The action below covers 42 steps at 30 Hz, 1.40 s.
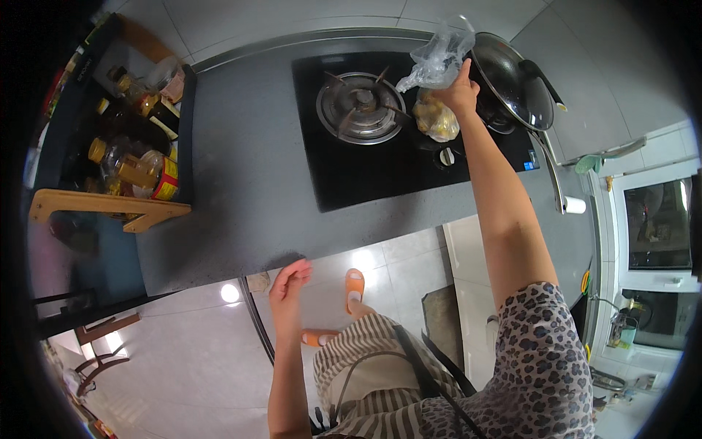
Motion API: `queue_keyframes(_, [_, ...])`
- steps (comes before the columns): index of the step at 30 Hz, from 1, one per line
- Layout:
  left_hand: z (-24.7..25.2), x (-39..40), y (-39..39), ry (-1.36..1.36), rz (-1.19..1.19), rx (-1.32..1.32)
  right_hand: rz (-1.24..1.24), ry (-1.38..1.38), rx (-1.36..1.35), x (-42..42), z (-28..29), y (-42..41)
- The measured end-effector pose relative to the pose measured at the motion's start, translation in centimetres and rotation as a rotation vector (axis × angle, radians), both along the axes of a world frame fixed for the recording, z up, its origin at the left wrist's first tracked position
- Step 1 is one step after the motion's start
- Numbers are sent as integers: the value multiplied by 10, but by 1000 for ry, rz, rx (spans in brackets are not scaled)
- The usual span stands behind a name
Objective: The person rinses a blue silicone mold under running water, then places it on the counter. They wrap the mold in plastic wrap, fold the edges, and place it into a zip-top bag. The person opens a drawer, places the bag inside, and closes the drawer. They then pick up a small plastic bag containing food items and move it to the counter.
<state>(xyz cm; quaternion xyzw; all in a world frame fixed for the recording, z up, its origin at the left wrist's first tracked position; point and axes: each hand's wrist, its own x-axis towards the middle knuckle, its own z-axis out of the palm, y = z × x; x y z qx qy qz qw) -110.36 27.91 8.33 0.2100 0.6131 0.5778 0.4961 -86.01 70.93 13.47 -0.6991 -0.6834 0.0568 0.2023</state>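
Note:
My right hand (462,94) reaches over the black gas cooktop (373,181), its fingers at a clear plastic bag (439,52). Another knotted-looking plastic bag (436,118) with yellowish pieces inside lies on the cooktop just below that hand; whether the two are one bag is hidden. The exact grip of my fingers cannot be seen. My left hand (290,281) hangs before the front edge of the counter with its fingers loosely curled and nothing in it. Between the bags and the counter's left part is a gas burner (362,107) with a metal pan support.
A wok with a glass lid (510,82) stands on the right burner, its handle pointing towards the front. A rack (109,204) of bottles and jars is at the left. The grey counter (247,164) runs around the cooktop. A control knob (446,157) sits near the bag.

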Motion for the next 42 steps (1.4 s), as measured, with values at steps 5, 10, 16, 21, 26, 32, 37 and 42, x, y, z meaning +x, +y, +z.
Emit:
queue_keyframes(5, [14,17,33,30,-68,3,-80,70,-131,-5,3,15])
queue_keyframes(10, [30,24,49,66,-70,50,58,578,-187,26,7,22])
queue_keyframes(16, [81,59,82,514,-362,305,129,1282,-184,50,73,-67])
queue_keyframes(21, [139,115,132,1280,-384,847,178,1268,-330,46,125,-171])
queue_keyframes(26, [162,163,126,1318,-555,877,415,1497,-524,70,115,-275])
queue_keyframes(32, [129,188,63,1000,-1033,713,549,1477,-669,118,104,-366])
queue_keyframes(37, [138,227,39,859,-1168,537,578,1378,-833,178,111,-397])
queue_keyframes(42, [146,256,58,705,-1250,198,441,1393,-776,297,107,-382])
